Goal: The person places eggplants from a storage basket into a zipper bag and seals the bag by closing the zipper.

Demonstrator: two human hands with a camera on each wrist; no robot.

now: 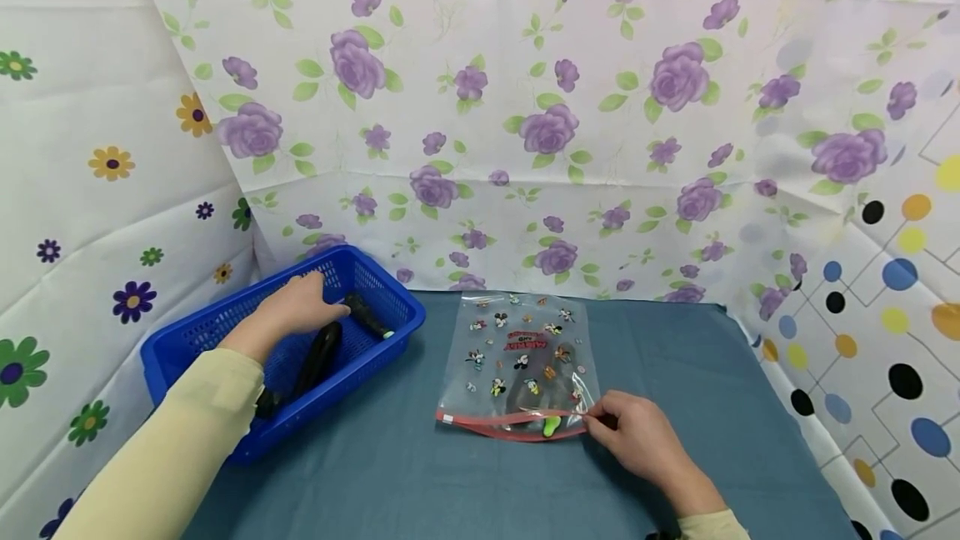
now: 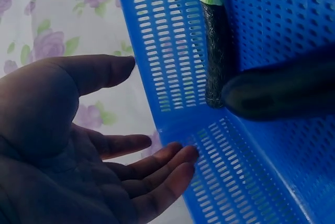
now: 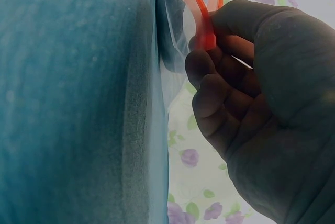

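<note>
My left hand (image 1: 295, 303) hovers over the blue basket (image 1: 378, 367), fingers spread and holding nothing. Inside the basket lie a dark bumpy cucumber (image 2: 217, 51) with a pale green end and a glossy dark eggplant (image 2: 285, 90). The tip of the eggplant meets the cucumber in the left wrist view. With thumb and fingertips, my right hand (image 1: 637, 432) pinches the red zip edge of a clear cartoon-printed zip bag (image 1: 480, 332) at its near right corner. A dark shape with a bright green end (image 1: 552, 426) shows through the bag near its mouth.
A blue-green cloth (image 1: 375, 473) covers the table. Behind it hangs a purple-flowered curtain (image 1: 450, 148), with patterned cloths at both sides. Another dark item (image 1: 266, 401) sits at the basket's near end, partly hidden by my left sleeve.
</note>
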